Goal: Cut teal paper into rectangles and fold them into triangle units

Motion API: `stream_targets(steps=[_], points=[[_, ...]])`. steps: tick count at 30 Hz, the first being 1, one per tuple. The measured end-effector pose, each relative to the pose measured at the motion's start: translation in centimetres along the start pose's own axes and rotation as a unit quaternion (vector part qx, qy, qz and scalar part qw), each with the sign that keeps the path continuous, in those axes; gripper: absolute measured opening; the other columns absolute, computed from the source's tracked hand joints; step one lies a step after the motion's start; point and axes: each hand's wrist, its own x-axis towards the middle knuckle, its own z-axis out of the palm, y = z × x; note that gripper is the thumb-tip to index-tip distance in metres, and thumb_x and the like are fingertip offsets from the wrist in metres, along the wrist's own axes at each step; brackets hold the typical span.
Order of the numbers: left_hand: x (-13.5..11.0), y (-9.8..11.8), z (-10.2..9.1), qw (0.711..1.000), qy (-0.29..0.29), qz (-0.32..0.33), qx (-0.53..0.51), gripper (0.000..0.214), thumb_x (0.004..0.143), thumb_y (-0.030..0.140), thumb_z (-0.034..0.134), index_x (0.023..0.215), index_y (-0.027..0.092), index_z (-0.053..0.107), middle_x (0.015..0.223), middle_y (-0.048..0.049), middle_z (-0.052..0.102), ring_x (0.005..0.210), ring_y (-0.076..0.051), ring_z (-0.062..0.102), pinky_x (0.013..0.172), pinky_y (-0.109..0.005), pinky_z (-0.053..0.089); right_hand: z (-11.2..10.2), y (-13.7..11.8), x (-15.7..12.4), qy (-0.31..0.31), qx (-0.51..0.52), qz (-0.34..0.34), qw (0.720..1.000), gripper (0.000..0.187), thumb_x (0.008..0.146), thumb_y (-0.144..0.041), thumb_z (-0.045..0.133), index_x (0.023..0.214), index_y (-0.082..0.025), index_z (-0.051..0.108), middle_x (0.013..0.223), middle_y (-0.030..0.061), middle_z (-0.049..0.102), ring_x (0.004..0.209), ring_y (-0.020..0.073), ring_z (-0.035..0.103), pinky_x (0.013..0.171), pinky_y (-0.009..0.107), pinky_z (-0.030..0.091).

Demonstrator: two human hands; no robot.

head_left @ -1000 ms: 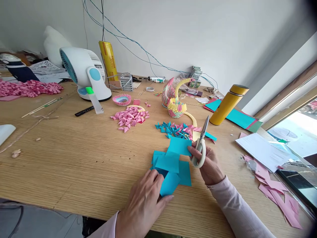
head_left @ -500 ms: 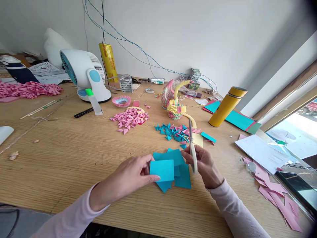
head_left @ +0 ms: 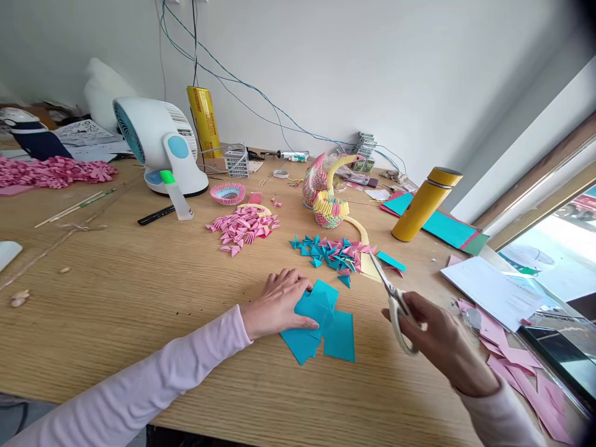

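My left hand [head_left: 283,305] is bent over the left part of several loose blue paper pieces [head_left: 339,336], fingers behind and thumb in front, gripping some of them. These rectangles overlap at odd angles on the table. In my right hand [head_left: 437,335] is a pair of white-handled scissors [head_left: 399,316], held to the right of the paper. Their blades point up and left toward a heap of folded blue and pink paper triangles [head_left: 328,249]. A pale yellow paper sheet [head_left: 371,267] lies under the blade tips.
Behind are a pile of folded pink pieces [head_left: 242,226], a paper swan [head_left: 329,208] and a pink paper bowl [head_left: 228,194]. A yellow flask [head_left: 426,205] stands at right. A white fan [head_left: 161,146] and glue bottle [head_left: 177,197] are at left; pink scraps [head_left: 531,379] lie far right.
The scissors and my right hand have moved right, away from the blue paper. My left hand has brought the piece it held down onto the others, and its palm now faces down.
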Motion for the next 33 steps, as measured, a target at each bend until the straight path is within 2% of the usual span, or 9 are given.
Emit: stream_targets(steps=[3,9,14,16,18,22,26,30,33], points=[[-0.3,-0.2,0.0,1.0,-0.001,0.007,-0.029,0.058,0.066,0.058,0.07,0.109,0.024,0.052,0.111,-0.0052,0.053,0.106,-0.027,0.046,0.087,-0.038,0.035,-2.3,2.5,-2.0,-0.103,-0.107,-0.032,0.988,0.022,0.084,-0.041,0.052,0.076,-0.022,0.059,0.064,0.0,0.062,0.056,0.015,0.057,0.052,0.025,0.042],[-1.1,0.0,-0.2,0.998,0.007,-0.004,-0.065,0.052,0.067,0.043,0.075,0.105,0.021,0.047,0.111,-0.0052,0.057,0.106,-0.026,0.05,0.089,-0.038,0.035,-4.1,6.1,-3.5,-0.134,-0.218,-0.056,0.965,0.02,0.081,-0.04,0.054,0.082,-0.024,0.066,0.075,0.0045,0.071,0.064,0.0212,0.067,0.056,0.029,0.05],[-1.3,-0.1,-0.2,0.996,0.018,0.02,-0.089,0.049,0.069,0.036,0.075,0.106,0.022,0.046,0.112,-0.0053,0.055,0.108,-0.025,0.051,0.09,-0.038,0.037,-3.7,3.0,-1.9,-0.116,-0.26,-0.117,0.951,0.021,0.082,-0.041,0.054,0.073,-0.027,0.067,0.072,0.0066,0.071,0.062,0.0252,0.068,0.054,0.034,0.051],[-1.4,-0.2,-0.1,0.992,0.02,0.031,-0.122,0.048,0.069,0.031,0.074,0.106,0.022,0.046,0.112,-0.0051,0.054,0.107,-0.024,0.052,0.09,-0.037,0.04,-2.4,0.6,-1.1,-0.071,-0.244,-0.126,0.959,0.022,0.086,-0.041,0.051,0.086,-0.027,0.067,0.082,0.0088,0.072,0.065,0.0255,0.068,0.06,0.037,0.052],[-1.5,-0.2,-0.1,0.987,0.027,0.037,-0.155,0.044,0.07,0.027,0.073,0.105,0.021,0.047,0.11,-0.0049,0.053,0.106,-0.022,0.052,0.089,-0.035,0.042,-0.6,-1.7,-0.3,-0.102,-0.158,-0.158,0.969,0.025,0.089,-0.041,0.05,0.106,-0.027,0.063,0.098,0.0089,0.07,0.082,0.0254,0.068,0.072,0.038,0.052],[-1.4,-0.3,-0.1,0.979,0.06,0.019,-0.192,0.035,0.071,0.021,0.07,0.1,0.02,0.05,0.105,-0.0052,0.055,0.102,-0.021,0.054,0.09,-0.035,0.044,3.2,-4.6,1.3,-0.168,-0.048,-0.202,0.964,0.042,0.08,-0.035,0.066,0.119,-0.022,0.055,0.107,0.0122,0.064,0.092,0.0262,0.063,0.077,0.038,0.051],[-1.0,-0.9,-0.2,0.963,0.092,-0.039,-0.249,0.036,0.07,0.026,0.072,0.099,0.019,0.052,0.105,-0.0057,0.059,0.099,-0.021,0.057,0.089,-0.035,0.045,4.7,-5.2,2.5,-0.21,-0.026,-0.18,0.96,0.041,0.072,-0.033,0.074,0.106,-0.017,0.057,0.095,0.0099,0.062,0.081,0.0225,0.06,0.068,0.033,0.048],[-0.7,-1.9,0.2,0.927,0.118,-0.073,-0.349,0.054,0.065,0.031,0.077,0.111,0.018,0.052,0.109,-0.008,0.061,0.103,-0.022,0.057,0.088,-0.035,0.046,4.3,-4.4,3.0,-0.239,-0.019,-0.146,0.96,0.019,0.07,-0.025,0.074,0.078,-0.018,0.057,0.077,0.0026,0.059,0.066,0.0163,0.054,0.059,0.028,0.042],[-0.6,-2.3,0.4,0.896,0.109,-0.108,-0.417,0.055,0.064,0.034,0.077,0.11,0.014,0.056,0.112,-0.011,0.062,0.102,-0.024,0.058,0.085,-0.035,0.048,3.6,-3.2,3.1,-0.223,0.032,-0.111,0.968,0.011,0.072,-0.021,0.069,0.071,-0.019,0.058,0.068,-0.0009,0.056,0.059,0.0129,0.049,0.055,0.026,0.038]])
